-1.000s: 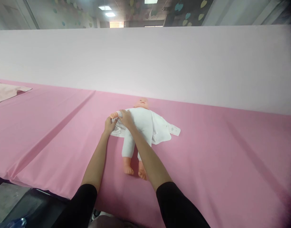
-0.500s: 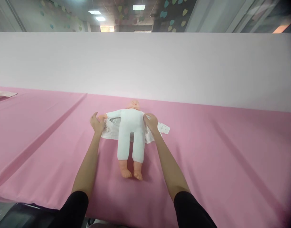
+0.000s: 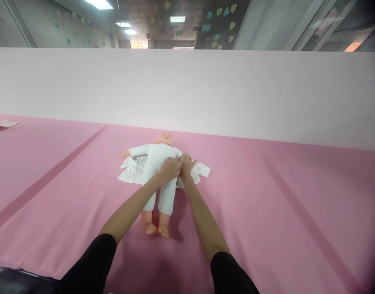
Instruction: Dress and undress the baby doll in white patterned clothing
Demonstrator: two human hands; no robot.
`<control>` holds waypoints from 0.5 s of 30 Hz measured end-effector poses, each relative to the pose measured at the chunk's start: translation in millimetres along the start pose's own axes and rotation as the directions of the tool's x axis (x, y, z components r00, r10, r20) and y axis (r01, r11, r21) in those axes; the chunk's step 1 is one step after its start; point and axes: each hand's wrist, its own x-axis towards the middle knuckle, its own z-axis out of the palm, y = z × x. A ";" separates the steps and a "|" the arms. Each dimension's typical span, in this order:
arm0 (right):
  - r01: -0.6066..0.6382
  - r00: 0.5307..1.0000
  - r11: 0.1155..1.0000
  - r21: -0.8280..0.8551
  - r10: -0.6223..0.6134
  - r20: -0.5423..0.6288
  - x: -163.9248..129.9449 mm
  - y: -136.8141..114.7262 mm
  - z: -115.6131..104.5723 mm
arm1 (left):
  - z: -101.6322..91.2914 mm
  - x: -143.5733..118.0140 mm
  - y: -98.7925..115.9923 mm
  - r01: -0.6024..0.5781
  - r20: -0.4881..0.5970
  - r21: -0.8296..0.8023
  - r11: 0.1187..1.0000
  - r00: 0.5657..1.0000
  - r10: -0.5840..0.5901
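Note:
A baby doll [image 3: 156, 157] in a white cloth body lies on its back, head away from me, bare feet towards me. A white baby shirt [image 3: 130, 173] is spread open beneath it and shows on both sides. My left hand [image 3: 170, 169] reaches across the doll's torso, fingers curled closed at its arm on my right. Against it, my right hand [image 3: 186, 165] is closed around that same arm. My fingers hide most of the arm, and whether they also pinch the shirt's cloth cannot be made out. The doll's other arm [image 3: 137, 150] stretches out to the left.
A pink padded mat [image 3: 67, 196] covers the surface. Behind it stands a low white wall [image 3: 187, 90] with glass above. A light folded cloth [image 3: 3, 123] lies at the far left. A white printed piece [image 3: 203, 169] sticks out right of the doll.
My left hand has let go of the doll's hand on the left and crossed over its torso to my right hand. The view has shifted slightly.

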 end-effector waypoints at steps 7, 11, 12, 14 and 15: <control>0.073 0.997 0.997 0.005 -0.073 -0.020 -3.1 9.8 -0.7 | 6.8 21.5 -13.5 0.067 0.006 0.108 0.992 0.998 -0.068; -0.041 0.994 0.999 0.011 0.042 -0.101 -2.4 24.7 0.2 | 6.3 22.5 -12.7 0.117 0.008 0.153 0.981 0.993 -0.120; -0.082 0.990 0.997 0.016 0.083 -0.116 -2.0 28.4 0.9 | 5.8 24.1 -12.6 0.136 0.004 0.158 0.978 0.990 -0.139; -0.158 0.977 0.987 0.039 0.162 -0.135 -1.7 34.7 2.3 | 5.1 27.7 -13.0 0.186 -0.015 0.165 0.969 0.982 -0.186; -0.192 0.970 0.980 0.055 0.198 -0.143 -2.1 37.4 2.6 | 5.0 29.1 -13.5 0.213 -0.029 0.170 0.962 0.977 -0.211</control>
